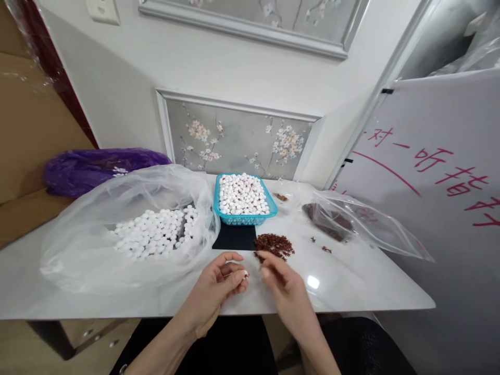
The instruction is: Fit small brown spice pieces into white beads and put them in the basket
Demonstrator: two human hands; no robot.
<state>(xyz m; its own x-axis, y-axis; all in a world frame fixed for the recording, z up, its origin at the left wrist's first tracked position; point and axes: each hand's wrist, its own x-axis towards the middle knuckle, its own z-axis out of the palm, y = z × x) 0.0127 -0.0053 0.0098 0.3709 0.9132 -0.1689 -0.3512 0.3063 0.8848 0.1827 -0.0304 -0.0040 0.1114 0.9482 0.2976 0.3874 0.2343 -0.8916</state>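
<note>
Between the thumb and fingers of my left hand (219,281) is a small white ball (245,274) with a reddish mark on it. My right hand (288,286) is curled at the near edge of a pile of small red-brown pieces (275,245). Its fingertips are pinched together and slightly blurred; what they hold, if anything, cannot be made out. Behind the hands, a blue plastic basket (273,208) is heaped with white balls showing reddish spots. A clear plastic bag (78,255) lies open on the left, with many plain white balls (152,234) inside.
A black flat sheet (234,237) lies before the basket on the white table (371,286). At right rests a clear bag (375,229) of dark brown pieces, with loose bits (326,249) nearby. A purple bag (94,169) sits back left. A whiteboard (441,172) stands at right.
</note>
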